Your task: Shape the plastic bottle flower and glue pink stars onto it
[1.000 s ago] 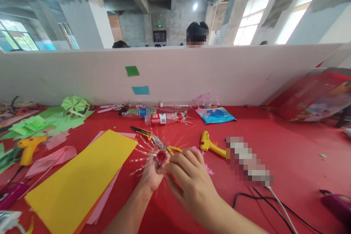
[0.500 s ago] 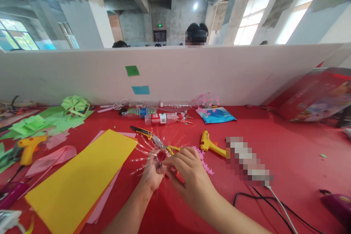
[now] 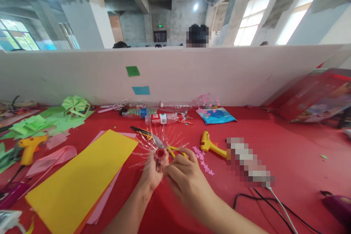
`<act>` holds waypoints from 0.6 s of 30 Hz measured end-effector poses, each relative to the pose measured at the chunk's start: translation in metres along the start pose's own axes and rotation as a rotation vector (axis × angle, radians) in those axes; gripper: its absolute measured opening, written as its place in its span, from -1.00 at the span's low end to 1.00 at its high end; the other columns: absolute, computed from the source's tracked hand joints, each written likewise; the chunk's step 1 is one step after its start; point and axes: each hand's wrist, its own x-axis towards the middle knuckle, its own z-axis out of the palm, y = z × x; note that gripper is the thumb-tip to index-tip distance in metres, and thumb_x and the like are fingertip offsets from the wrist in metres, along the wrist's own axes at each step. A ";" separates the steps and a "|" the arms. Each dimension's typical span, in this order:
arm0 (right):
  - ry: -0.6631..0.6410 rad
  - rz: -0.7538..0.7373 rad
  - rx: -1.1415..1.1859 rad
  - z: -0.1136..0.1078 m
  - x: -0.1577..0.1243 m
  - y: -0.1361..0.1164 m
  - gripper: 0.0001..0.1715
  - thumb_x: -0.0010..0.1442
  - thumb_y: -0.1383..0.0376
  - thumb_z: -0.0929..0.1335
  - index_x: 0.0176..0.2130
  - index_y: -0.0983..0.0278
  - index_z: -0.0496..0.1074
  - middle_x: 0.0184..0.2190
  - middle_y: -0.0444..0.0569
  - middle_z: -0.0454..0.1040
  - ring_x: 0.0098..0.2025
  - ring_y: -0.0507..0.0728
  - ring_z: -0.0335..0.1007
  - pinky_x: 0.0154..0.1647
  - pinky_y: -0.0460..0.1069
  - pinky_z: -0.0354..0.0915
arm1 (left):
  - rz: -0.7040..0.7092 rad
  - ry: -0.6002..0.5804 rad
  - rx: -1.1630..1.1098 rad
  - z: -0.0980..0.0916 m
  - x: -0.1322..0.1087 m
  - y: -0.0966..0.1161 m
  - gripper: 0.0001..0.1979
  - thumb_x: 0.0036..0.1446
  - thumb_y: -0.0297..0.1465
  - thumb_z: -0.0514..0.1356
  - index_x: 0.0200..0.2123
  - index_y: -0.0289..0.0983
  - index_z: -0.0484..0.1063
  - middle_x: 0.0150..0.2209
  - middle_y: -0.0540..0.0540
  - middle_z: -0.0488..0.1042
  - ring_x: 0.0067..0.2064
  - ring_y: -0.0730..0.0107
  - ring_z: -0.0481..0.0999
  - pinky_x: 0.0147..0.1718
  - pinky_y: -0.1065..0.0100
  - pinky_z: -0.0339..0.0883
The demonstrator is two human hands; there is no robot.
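Note:
My left hand (image 3: 152, 173) is closed around the neck of a cut clear plastic bottle top (image 3: 153, 146) with a red cap (image 3: 159, 153). Its thin clear strips fan out like spokes. My right hand (image 3: 183, 179) is closed beside it, fingers pinched on one of the strips at the piece's right side. Yellow-handled scissors (image 3: 171, 149) lie on the red table just behind my hands. Pink paper stars (image 3: 202, 160) are scattered to the right.
A yellow paper sheet (image 3: 82, 179) lies left on the red table (image 3: 287, 153). Glue guns (image 3: 210, 144) (image 3: 27, 148), a utility knife (image 3: 139, 130), bottles (image 3: 161, 118), green paper pieces (image 3: 44, 120), a blue pack (image 3: 216, 114), cables (image 3: 274, 201) and a red box (image 3: 318, 95) surround it. A white partition (image 3: 192, 73) stands behind.
Both hands lifted the bottle piece slightly up and away. The right hand shifted from the cap area to pinching a strip on the right side.

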 end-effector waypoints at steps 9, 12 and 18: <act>-0.083 0.003 0.004 0.005 -0.002 0.000 -0.76 0.11 0.53 0.22 -0.50 0.26 0.29 -0.58 -0.16 0.35 -0.42 0.04 0.21 -0.03 0.06 0.09 | -0.010 0.070 0.014 0.002 -0.001 -0.001 -0.71 0.10 -0.31 0.12 -0.62 -0.28 0.23 -0.70 0.08 0.15 -0.65 0.59 0.09 -0.66 0.49 -0.01; -0.039 0.019 0.024 -0.004 0.000 -0.003 -0.77 0.17 0.52 0.22 -0.40 0.26 0.35 -0.50 -0.13 0.42 -0.37 0.06 0.24 -0.04 0.07 0.08 | -0.020 0.104 0.000 -0.001 0.001 -0.002 -0.71 0.12 -0.31 0.12 -0.59 -0.28 0.23 -0.67 0.08 0.18 -0.67 0.61 0.09 -0.68 0.48 -0.04; -0.012 0.020 0.003 -0.015 0.005 -0.005 -0.80 0.24 0.48 0.22 -0.28 0.26 0.38 -0.41 -0.10 0.50 -0.30 0.08 0.29 -0.06 0.09 0.09 | -0.030 0.119 -0.030 -0.001 0.000 -0.005 -0.79 0.12 -0.30 0.14 -0.51 -0.28 0.31 -0.60 0.05 0.31 -0.62 0.57 0.20 -0.63 0.50 0.12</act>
